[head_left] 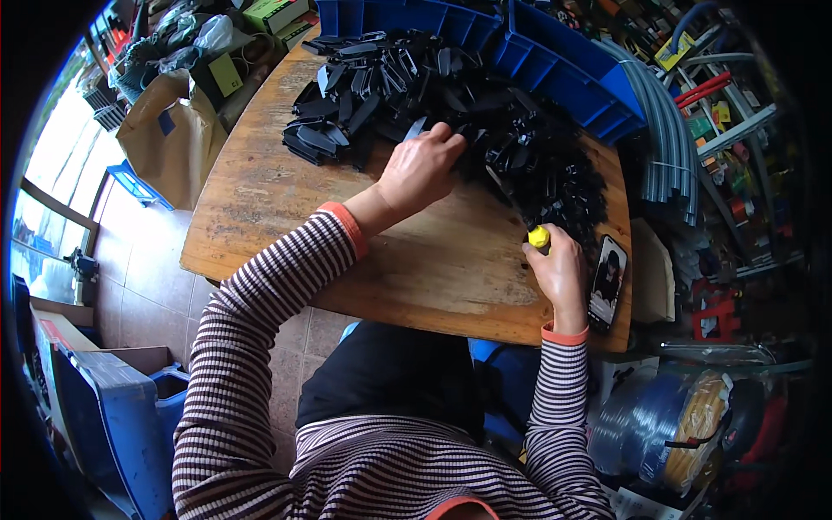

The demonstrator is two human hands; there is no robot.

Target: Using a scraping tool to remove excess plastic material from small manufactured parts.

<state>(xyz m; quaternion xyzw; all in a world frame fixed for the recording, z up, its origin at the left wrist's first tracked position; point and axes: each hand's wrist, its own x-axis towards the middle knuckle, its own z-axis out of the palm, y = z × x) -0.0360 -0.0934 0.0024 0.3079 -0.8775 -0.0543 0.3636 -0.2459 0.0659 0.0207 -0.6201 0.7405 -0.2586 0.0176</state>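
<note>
A large heap of black plastic parts [347,104] covers the far side of the wooden table [251,208]. Many of the parts are long and flat with pointed ends. My left hand [422,169] is at the heap's near edge with its fingers curled closed. Its fingertips face the black parts, and whatever they grip is hidden. On the right, my right hand [559,269] is closed round a yellow-handled screwdriver [539,237]. A thin shaft seems to run from it up and left toward the heap. Small black pieces [555,173] lie just beyond this hand.
Blue plastic bins [563,74] stand along the table's far edge. A phone [607,282] with a lit screen leans at the right edge. Grey tubing [672,147] hangs beyond it. On the left are a brown paper bag [173,139] and a blue container [121,425].
</note>
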